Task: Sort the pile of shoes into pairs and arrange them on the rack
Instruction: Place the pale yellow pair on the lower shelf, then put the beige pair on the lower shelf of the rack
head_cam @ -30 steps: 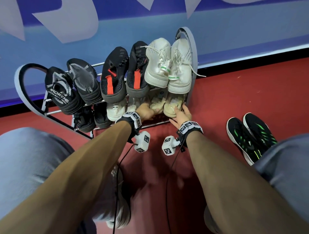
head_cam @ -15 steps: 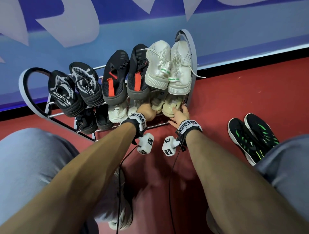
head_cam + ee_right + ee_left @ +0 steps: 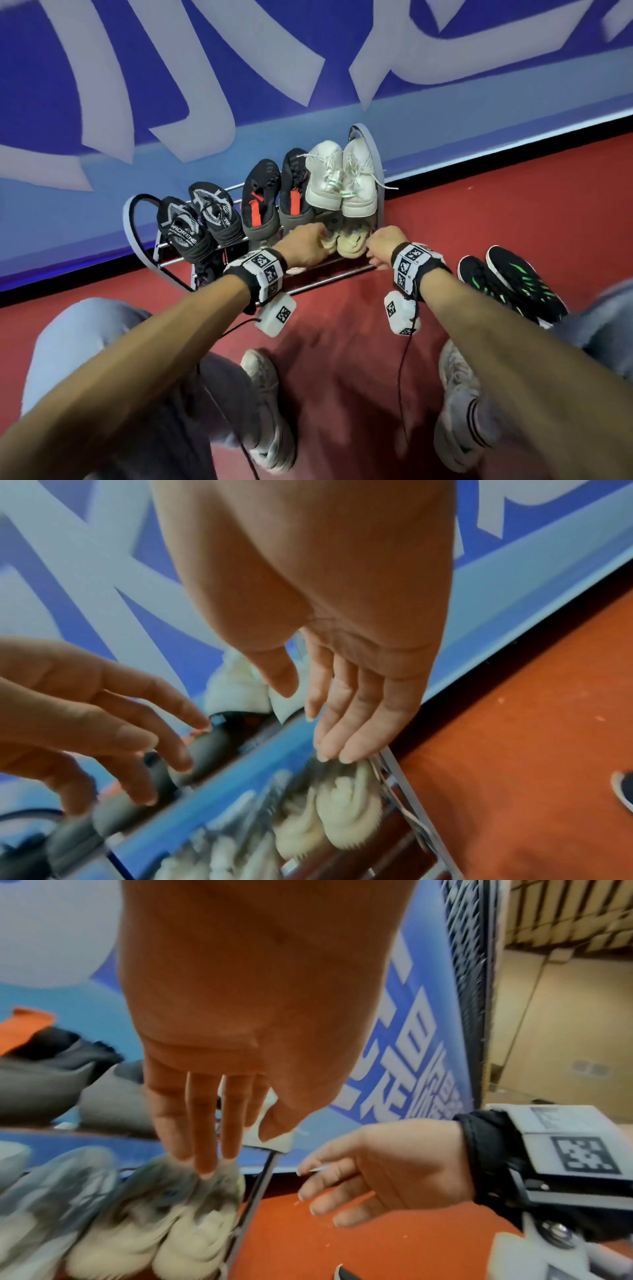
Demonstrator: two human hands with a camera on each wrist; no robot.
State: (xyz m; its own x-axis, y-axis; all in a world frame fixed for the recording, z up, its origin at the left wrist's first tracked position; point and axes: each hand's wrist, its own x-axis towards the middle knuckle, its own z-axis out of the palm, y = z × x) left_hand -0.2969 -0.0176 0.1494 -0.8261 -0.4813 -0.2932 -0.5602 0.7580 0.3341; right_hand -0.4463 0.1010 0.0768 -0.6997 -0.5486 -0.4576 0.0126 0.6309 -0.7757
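**Two hands at the lower shelf of a shoe rack**

Two bare hands reach from a crouch toward the rack (image 3: 137, 219), each empty with fingers loosely extended. The left hand (image 3: 303, 245) hovers just in front of the cream pair (image 3: 346, 236) on the lower shelf; the right hand (image 3: 385, 245) sits beside the same pair's right edge. On the red floor to the right lies one black-and-green pair (image 3: 510, 284), off the rack. Above, the top shelf carries six shoes in three pairs: black patterned sneakers (image 3: 198, 219), black shoes with red tabs (image 3: 277, 195), and white lace-ups (image 3: 340, 178). More shoes on the lower shelf are partly hidden and uncounted.
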